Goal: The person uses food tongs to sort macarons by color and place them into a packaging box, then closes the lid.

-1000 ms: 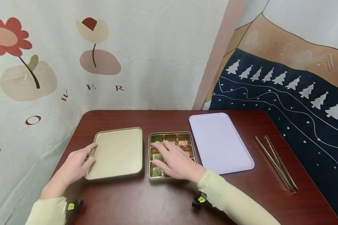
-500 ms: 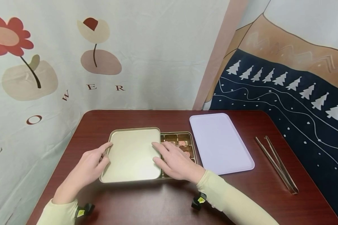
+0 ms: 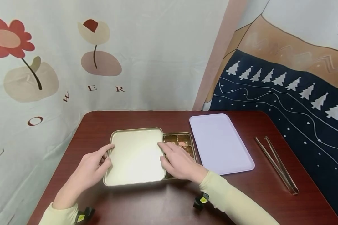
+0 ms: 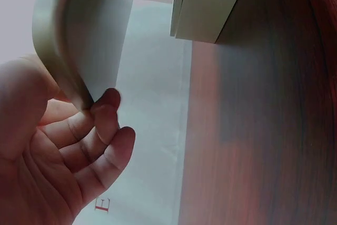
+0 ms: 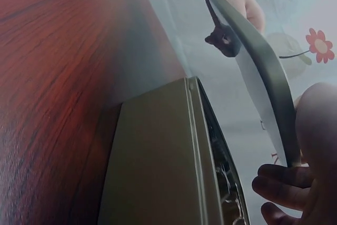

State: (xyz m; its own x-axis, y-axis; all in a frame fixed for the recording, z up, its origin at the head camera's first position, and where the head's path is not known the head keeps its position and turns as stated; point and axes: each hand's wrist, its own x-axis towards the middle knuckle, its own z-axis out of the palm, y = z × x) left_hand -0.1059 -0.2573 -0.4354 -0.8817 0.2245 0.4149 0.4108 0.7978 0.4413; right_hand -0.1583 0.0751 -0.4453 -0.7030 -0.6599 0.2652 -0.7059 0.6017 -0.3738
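Note:
A pale gold tin lid (image 3: 135, 157) is held above the left part of a gold tin (image 3: 194, 147) with compartments. My left hand (image 3: 91, 167) grips the lid's left edge; in the left wrist view its fingers (image 4: 108, 151) curl beneath the lid. At the opposite edge, my right hand (image 3: 181, 161) holds the lid with its fingertips, over the tin. The right wrist view shows a gap between the raised lid (image 5: 263, 61) and the tin's side wall (image 5: 158, 156). A pink piece (image 3: 182, 144) shows in a back compartment; the lid and right hand hide most others.
A white tray (image 3: 221, 143) lies right of the tin. Metal tongs (image 3: 279, 168) rest farther right, near the edge of the red-brown table (image 3: 146, 207). A flower-print cloth (image 3: 157, 62) hangs behind the table.
The left hand has brought the lid rightward from beside the tin to over its left part. The right hand has shifted slightly right and now holds the lid's right edge. Green pieces are now covered.

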